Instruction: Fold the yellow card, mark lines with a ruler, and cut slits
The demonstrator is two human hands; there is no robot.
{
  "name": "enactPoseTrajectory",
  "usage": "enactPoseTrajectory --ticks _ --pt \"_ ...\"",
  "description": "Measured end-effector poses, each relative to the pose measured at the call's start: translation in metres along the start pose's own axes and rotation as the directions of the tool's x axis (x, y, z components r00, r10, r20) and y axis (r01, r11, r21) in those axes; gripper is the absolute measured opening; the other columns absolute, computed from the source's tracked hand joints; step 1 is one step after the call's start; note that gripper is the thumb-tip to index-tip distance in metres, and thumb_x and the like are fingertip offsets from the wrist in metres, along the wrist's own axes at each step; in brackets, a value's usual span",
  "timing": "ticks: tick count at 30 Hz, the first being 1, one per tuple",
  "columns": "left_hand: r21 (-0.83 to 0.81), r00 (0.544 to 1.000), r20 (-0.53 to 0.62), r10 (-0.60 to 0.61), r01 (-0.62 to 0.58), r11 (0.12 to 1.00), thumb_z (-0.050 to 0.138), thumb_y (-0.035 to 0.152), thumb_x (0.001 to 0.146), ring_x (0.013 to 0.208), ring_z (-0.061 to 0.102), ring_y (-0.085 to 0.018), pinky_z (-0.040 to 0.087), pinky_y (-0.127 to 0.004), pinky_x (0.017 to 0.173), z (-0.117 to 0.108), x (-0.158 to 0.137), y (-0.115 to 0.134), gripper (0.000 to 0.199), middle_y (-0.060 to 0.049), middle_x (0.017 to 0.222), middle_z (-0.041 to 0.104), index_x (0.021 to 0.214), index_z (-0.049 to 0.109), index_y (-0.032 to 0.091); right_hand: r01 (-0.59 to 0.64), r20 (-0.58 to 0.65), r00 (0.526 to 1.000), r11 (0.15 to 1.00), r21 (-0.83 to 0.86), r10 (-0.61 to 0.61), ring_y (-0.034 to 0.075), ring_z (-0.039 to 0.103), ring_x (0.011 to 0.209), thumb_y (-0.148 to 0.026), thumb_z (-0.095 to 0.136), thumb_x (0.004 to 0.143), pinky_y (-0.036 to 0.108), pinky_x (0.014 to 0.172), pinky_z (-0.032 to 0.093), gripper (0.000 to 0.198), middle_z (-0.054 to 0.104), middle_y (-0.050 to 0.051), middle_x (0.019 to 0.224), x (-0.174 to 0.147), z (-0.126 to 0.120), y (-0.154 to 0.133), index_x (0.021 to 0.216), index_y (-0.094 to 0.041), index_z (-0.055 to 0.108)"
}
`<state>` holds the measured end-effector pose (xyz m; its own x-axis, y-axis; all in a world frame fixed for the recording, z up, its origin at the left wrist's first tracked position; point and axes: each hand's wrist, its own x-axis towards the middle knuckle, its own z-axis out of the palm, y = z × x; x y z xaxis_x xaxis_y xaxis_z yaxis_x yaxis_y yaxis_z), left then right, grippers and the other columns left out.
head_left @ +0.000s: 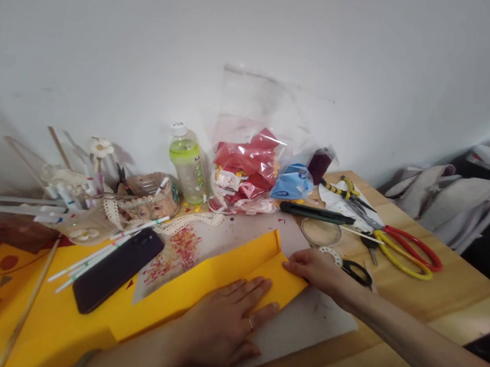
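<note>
A strip of yellow paper (215, 270), folded along its length with a raised flap on the far side, lies at a slant on a pale sheet. My left hand (231, 320) rests flat on it, fingers stretched out and a ring on one finger. At the strip's right end, my right hand (312, 269) pinches the edge between thumb and fingers. Just beyond the paper are small red and yellow scraps (182, 247) on the pale sheet (335, 322). A dark phone (118, 269) lies left of the strip on a larger yellow sheet (60, 316).
A green-labelled bottle (188, 167) and a clear bag of red pieces (249, 169) stand along the wall. Rightward lie a black cutter (317, 213), a tape roll (322, 233), red-and-yellow-handled scissors (412, 252) and yellow-black pliers (338, 190). Pen holders (81, 225) fill the left.
</note>
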<state>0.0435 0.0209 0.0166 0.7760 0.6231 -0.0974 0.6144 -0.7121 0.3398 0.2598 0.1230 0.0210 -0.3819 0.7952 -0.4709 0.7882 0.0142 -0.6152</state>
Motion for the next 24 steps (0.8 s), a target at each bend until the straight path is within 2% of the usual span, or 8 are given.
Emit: enactPoseTrajectory --ticks 7,13,16,20,22,24 --pt "-0.012 1.000 -0.020 0.019 -0.020 1.000 0.035 0.046 0.093 0.137 0.015 -0.029 0.024 -0.044 0.108 0.001 0.000 -0.003 0.060 -0.020 0.148 0.016 0.142 0.021 0.016 0.015 -0.062 0.998 0.959 -0.284 -0.034 0.011 0.058 0.063 -0.036 0.051 0.089 0.027 0.059 0.049 0.026 0.060 -0.002 0.073 -0.003 -0.003 -0.014 0.079 -0.013 0.060" --pt "0.000 0.999 -0.035 -0.029 0.029 1.000 0.027 0.036 0.097 0.136 0.018 -0.026 0.023 -0.041 0.109 -0.007 0.006 -0.016 0.047 -0.017 0.148 0.021 0.140 0.029 0.017 0.065 -0.203 0.956 0.828 -0.557 -0.212 0.012 0.058 0.067 -0.034 0.048 0.090 0.032 0.066 0.048 0.023 0.060 0.000 0.076 0.005 -0.002 -0.025 0.084 -0.015 0.059" --pt "0.023 0.996 -0.062 -0.067 0.069 0.997 0.026 0.032 0.097 0.136 0.021 -0.023 0.023 -0.039 0.109 -0.006 0.008 -0.021 0.044 -0.013 0.148 0.024 0.139 0.031 0.019 0.128 -0.237 0.906 0.763 -0.634 -0.350 0.017 0.058 0.070 -0.032 0.046 0.090 0.032 0.063 0.045 0.023 0.060 0.003 0.074 0.010 0.002 -0.022 0.080 -0.016 0.058" --pt "0.043 0.990 -0.115 -0.080 0.085 0.995 0.023 0.033 0.098 0.136 0.023 -0.021 0.023 -0.039 0.109 -0.002 0.007 -0.021 0.043 -0.011 0.148 0.025 0.139 0.031 0.022 0.216 -0.274 0.815 0.705 -0.676 -0.511 0.026 0.060 0.080 -0.028 0.039 0.091 0.034 0.061 0.044 0.027 0.063 0.013 0.081 0.003 0.008 -0.007 0.082 -0.015 0.060" --pt "0.046 0.989 -0.123 -0.085 0.091 0.995 0.021 0.034 0.098 0.135 0.023 -0.021 0.023 -0.039 0.109 -0.002 0.007 -0.020 0.043 -0.010 0.148 0.026 0.139 0.030 0.023 0.312 -0.231 0.770 0.668 -0.676 -0.594 0.026 0.060 0.089 -0.024 0.033 0.092 0.037 0.069 0.048 0.031 0.065 0.014 0.093 -0.007 0.013 0.003 0.092 -0.015 0.062" --pt "0.049 0.989 -0.124 -0.083 0.090 0.995 0.021 0.034 0.098 0.135 0.023 -0.021 0.022 -0.038 0.110 -0.002 0.007 -0.020 0.044 -0.010 0.148 0.026 0.139 0.029 0.023 0.430 -0.155 0.723 0.613 -0.662 -0.673 0.024 0.057 0.105 -0.026 0.034 0.093 0.039 0.086 0.047 0.032 0.063 0.013 0.112 -0.016 0.020 0.012 0.108 -0.017 0.061"
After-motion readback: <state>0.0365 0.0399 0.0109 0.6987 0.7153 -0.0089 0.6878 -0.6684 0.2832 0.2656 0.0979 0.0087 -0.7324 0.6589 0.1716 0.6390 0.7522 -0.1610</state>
